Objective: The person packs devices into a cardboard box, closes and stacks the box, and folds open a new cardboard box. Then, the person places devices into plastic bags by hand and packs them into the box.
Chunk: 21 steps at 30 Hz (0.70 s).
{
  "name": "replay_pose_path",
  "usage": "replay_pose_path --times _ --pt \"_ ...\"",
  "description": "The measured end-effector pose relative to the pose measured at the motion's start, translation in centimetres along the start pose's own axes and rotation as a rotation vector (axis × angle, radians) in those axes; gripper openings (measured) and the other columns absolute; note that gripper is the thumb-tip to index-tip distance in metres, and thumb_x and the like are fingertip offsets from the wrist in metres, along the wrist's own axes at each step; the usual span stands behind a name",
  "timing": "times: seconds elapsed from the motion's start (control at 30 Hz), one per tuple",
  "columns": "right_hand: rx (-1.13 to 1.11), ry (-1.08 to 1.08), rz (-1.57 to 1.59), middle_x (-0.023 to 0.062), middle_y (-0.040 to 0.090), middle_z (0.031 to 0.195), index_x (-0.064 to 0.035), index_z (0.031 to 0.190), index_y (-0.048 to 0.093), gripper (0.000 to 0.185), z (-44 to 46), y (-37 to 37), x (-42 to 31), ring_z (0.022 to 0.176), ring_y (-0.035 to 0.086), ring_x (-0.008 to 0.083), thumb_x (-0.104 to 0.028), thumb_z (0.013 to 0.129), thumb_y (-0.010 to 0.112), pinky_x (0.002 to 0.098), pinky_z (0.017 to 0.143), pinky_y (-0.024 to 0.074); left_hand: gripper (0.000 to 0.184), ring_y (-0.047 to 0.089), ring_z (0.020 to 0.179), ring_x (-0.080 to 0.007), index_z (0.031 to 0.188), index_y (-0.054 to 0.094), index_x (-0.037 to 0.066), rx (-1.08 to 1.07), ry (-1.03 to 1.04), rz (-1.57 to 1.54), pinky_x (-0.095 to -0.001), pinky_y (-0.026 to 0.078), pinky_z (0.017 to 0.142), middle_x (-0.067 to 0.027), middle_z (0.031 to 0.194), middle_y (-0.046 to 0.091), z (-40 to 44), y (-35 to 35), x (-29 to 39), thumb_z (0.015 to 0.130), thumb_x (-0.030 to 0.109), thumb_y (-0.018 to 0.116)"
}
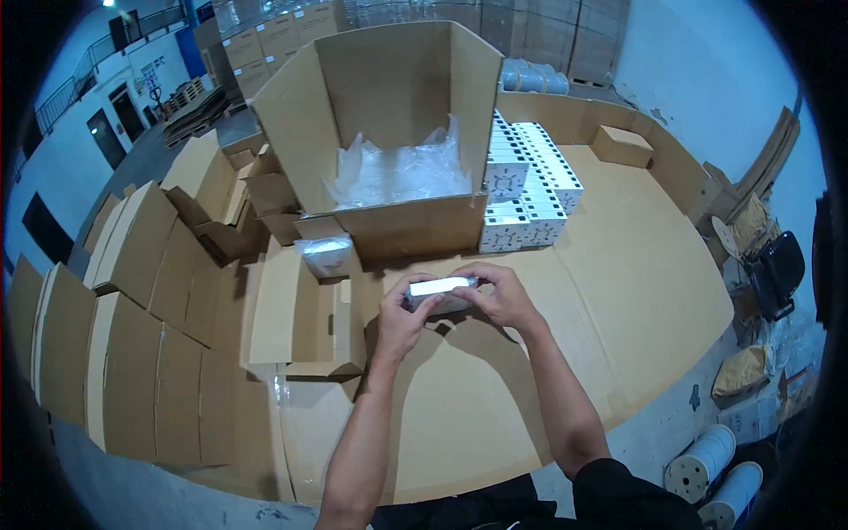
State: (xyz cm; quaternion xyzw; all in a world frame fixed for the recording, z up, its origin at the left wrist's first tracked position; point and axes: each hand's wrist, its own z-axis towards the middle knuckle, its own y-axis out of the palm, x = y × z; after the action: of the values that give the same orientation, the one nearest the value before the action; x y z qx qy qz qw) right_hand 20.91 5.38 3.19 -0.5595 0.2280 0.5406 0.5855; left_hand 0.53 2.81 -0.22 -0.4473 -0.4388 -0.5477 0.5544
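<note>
Between my two hands is a small white box-shaped item (pixel 442 287), with shiny clear plastic showing at its ends. My left hand (pixel 405 316) pinches its left end with thumb and fingers. At the other end, the fingers of my right hand (pixel 501 298) are closed on it. Just left of my hands stands an open narrow cardboard box (pixel 305 322). A plastic-wrapped white packet (pixel 327 254) lies at that box's far end. Behind my hands is a large open carton (pixel 397 231) with clear plastic bags (pixel 402 172) inside.
White printed boxes (pixel 521 221) are stacked right of the large carton. Several brown boxes (pixel 128 371) stand in rows at the left. A small closed carton (pixel 622 147) sits at the table's far right. Cable spools (pixel 700 461) and a black chair (pixel 777 276) are off the right edge.
</note>
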Motion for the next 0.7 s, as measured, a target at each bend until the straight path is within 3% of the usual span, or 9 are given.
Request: replay_pose_path --times 0.03,0.27,0.4,0.43,0.5,0.53,0.6,0.63,0.7 --pt "0.034 -0.076 -0.033 0.0118 0.073 0.102 -0.0027 0.111 0.073 0.027 0.1 0.0 -0.3 0.096 0.068 0.0238 -0.011 0.085 0.076 0.0362 0.084 0.0535 0.029 0.067 0.092 -0.0111 0.116 0.066 0.002 -0.015 -0.036 -0.036 -0.0261 0.054 0.08 -0.0037 0.1 0.071 0.0 -0.1 -0.4 0.09 0.007 0.077" --pt "-0.132 -0.231 -0.524 0.0165 0.071 0.107 -0.0018 0.111 0.072 0.026 0.7 -0.6 -4.0 0.1 0.064 0.034 -0.011 0.087 0.072 0.0435 0.091 0.0509 0.025 0.067 0.091 -0.0108 0.113 0.066 0.001 -0.046 0.04 -0.042 -0.0272 0.054 0.081 -0.0045 0.098 0.071 0.1 -0.4 -1.2 0.091 0.008 0.076" --pt "-0.218 -0.23 -0.586 0.017 0.07 0.107 -0.0021 0.114 0.07 0.026 1.3 -0.6 -5.0 0.102 0.063 0.0355 -0.01 0.089 0.069 0.0445 0.092 0.05 0.041 0.07 0.093 -0.0267 0.123 0.062 0.003 -0.013 -0.108 0.223 -0.0366 0.055 0.085 -0.0153 0.1 0.071 -0.6 -0.4 -0.8 0.088 0.018 0.078" --pt "-0.219 -0.225 -0.601 0.0171 0.07 0.107 -0.0023 0.115 0.069 0.027 1.4 -0.7 -5.0 0.102 0.063 0.036 -0.01 0.089 0.069 0.0448 0.091 0.0501 0.041 0.07 0.093 -0.0267 0.123 0.062 0.003 -0.008 -0.106 0.222 -0.0366 0.055 0.085 -0.0153 0.1 0.071 -1.1 -0.3 -0.7 0.088 0.018 0.078" --pt "-0.223 -0.224 -0.613 0.0172 0.07 0.107 -0.0024 0.116 0.069 0.028 1.7 -0.8 -4.7 0.102 0.063 0.0364 -0.01 0.089 0.069 0.0451 0.091 0.0501 0.064 0.063 0.112 -0.0405 0.14 0.049 0.002 0.109 0.038 0.323 -0.0434 0.05 0.097 -0.0256 0.121 0.063 -2.8 0.1 -0.5 0.087 0.022 0.078" --pt "-0.193 -0.222 -0.603 0.0175 0.07 0.107 -0.0018 0.115 0.069 0.027 1.9 -0.9 -4.3 0.102 0.063 0.0361 -0.01 0.089 0.069 0.045 0.091 0.0502 0.064 0.063 0.112 -0.0405 0.14 0.049 0.002 0.115 0.035 0.326 -0.0434 0.05 0.097 -0.0256 0.121 0.063 -3.9 -0.1 -0.5 0.087 0.022 0.078" --pt "-0.166 -0.228 -0.591 0.0178 0.07 0.106 -0.0011 0.114 0.069 0.025 2.2 -0.8 -4.2 0.103 0.064 0.0358 -0.009 0.09 0.068 0.0449 0.091 0.0502 0.079 0.049 0.13 -0.0456 0.149 0.034 -0.003 0.11 0.22 0.522 -0.0469 0.041 0.11 -0.0299 0.142 0.047 -6.4 -0.4 -0.4 0.087 0.022 0.076" --pt "-0.117 -0.235 -0.56 0.0177 0.07 0.105 -0.001 0.114 0.068 0.025 2.4 -0.8 -4.3 0.099 0.065 0.0346 -0.008 0.09 0.068 0.044 0.088 0.051 0.081 0.04 0.138 -0.0448 0.149 0.032 -0.008 0.005 0.129 0.515 -0.0468 0.034 0.116 -0.0309 0.148 0.039 -7.8 -0.9 0.3 0.086 0.018 0.075" --pt "-0.038 -0.215 -0.45 0.019 0.07 0.1 -0.0009 0.113 0.068 0.025 3.0 -0.3 -4.8 0.09 0.065 0.0387 -0.005 0.089 0.067 0.0454 0.087 0.0509 0.079 0.038 0.14 -0.0439 0.149 0.033 -0.007 -0.045 0.204 0.659 -0.048 0.033 0.117 -0.0288 0.149 0.039 -10.9 -1.9 0.5 0.087 0.02 0.074"
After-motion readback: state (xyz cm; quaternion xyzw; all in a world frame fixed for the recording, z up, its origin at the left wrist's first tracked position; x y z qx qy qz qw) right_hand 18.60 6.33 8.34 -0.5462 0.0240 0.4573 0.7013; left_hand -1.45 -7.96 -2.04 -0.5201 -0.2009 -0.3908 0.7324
